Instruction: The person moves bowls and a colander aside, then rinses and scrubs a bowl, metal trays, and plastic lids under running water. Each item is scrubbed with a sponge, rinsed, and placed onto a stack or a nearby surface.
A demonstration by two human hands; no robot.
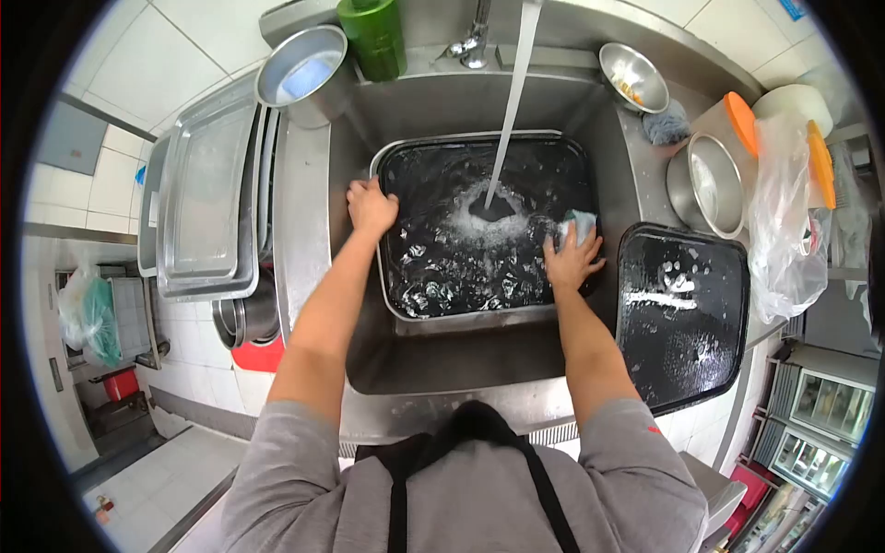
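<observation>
— What's over on the left, from where you stand?

— A stack of steel trays [198,198] leaning by the wall, and a round metal pot [304,74] beside a green bottle [373,37] behind the sink [313,221].

— And the hands?

— The left hand [371,205] has its grip closed over the left rim of a black baking tray [461,267] that sits in the sink. Water from the tap [475,41] hits the middle of that tray and foams.

— The other hand?

— The right hand [572,258] lies flat, fingers spread, pressing a pale sponge [579,224] onto the tray's right side.

— Further right?

— A second black tray [682,313], wet, lies on the table, with steel bowls [710,184] and a plastic bag [784,221] behind it.
</observation>
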